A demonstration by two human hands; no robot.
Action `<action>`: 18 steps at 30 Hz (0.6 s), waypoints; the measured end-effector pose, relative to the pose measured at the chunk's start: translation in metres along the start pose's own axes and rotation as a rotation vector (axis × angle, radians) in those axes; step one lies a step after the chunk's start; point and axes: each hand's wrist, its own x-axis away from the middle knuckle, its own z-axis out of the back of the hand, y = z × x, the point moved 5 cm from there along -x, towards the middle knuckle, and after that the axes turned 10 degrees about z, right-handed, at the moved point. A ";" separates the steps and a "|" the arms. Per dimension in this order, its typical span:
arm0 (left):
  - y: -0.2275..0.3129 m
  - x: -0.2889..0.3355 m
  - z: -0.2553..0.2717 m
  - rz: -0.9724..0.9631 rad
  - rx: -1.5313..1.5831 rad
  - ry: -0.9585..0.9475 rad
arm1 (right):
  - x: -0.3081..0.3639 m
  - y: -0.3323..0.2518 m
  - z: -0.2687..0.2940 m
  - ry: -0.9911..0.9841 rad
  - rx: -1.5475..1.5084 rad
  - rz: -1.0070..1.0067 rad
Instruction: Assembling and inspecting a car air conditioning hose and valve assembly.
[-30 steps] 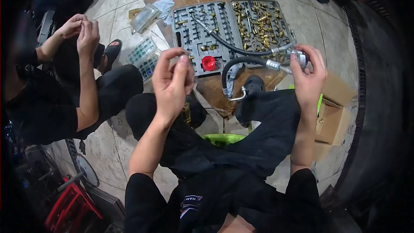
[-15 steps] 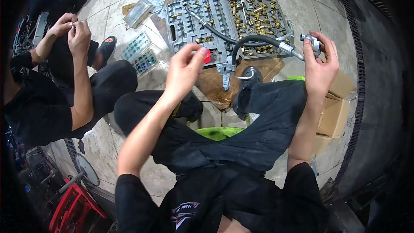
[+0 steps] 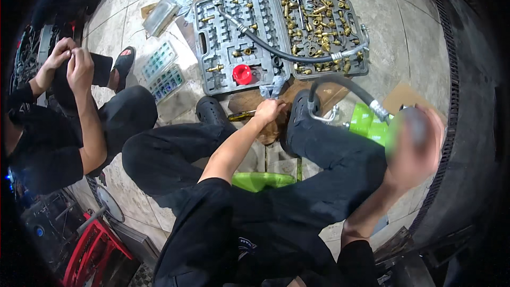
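My left hand point(image 3: 270, 110) reaches down between my feet, its fingers closed at the lower end of a pale blue rag point(image 3: 272, 87) by the case edge. On the right, my right hand point(image 3: 417, 154) is smeared by motion but closed around the end of a black air-conditioning hose point(image 3: 345, 82) with metal fittings. This hose curves over my shoe to a bent metal pipe end point(image 3: 325, 117). An open grey case point(image 3: 204, 69) holds many brass fittings point(image 3: 319, 21). A red cap point(image 3: 241, 74) sits in its near part. Beside my left hand lies a yellow-handled tool point(image 3: 241, 115).
Another black hose point(image 3: 287, 53) lies across the case. A clear box of small coloured rings point(image 3: 162, 72) and a clear lidded box point(image 3: 161, 16) stand left. Green packaging point(image 3: 366, 123) and a cardboard box point(image 3: 411, 98) are at right. A co-worker point(image 3: 48, 122) sits at left, hands together.
My left hand has left the red cap in the case and moved down to the rag. My right hand has moved right and lower, carrying the hose end along.
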 end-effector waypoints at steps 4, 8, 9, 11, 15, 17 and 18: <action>0.000 -0.022 0.058 -0.095 -0.259 0.392 | -0.004 0.000 0.003 -0.038 0.061 0.004; -0.005 -0.057 0.109 -0.014 -0.717 0.497 | -0.006 -0.002 0.001 -0.038 0.030 0.001; -0.011 -0.068 0.108 0.048 -0.738 0.337 | -0.005 0.001 0.001 -0.040 -0.033 -0.058; -0.017 -0.078 0.102 0.057 -0.889 0.195 | -0.005 0.001 0.000 -0.072 0.022 -0.079; -0.019 -0.088 0.087 0.029 -0.914 0.253 | -0.005 0.001 0.000 -0.086 -0.026 -0.095; -0.022 -0.090 0.081 0.018 -0.889 0.270 | -0.004 0.003 0.001 -0.095 -0.008 -0.142; -0.025 -0.091 0.078 0.047 -0.880 0.249 | -0.003 0.003 0.001 -0.103 -0.003 -0.136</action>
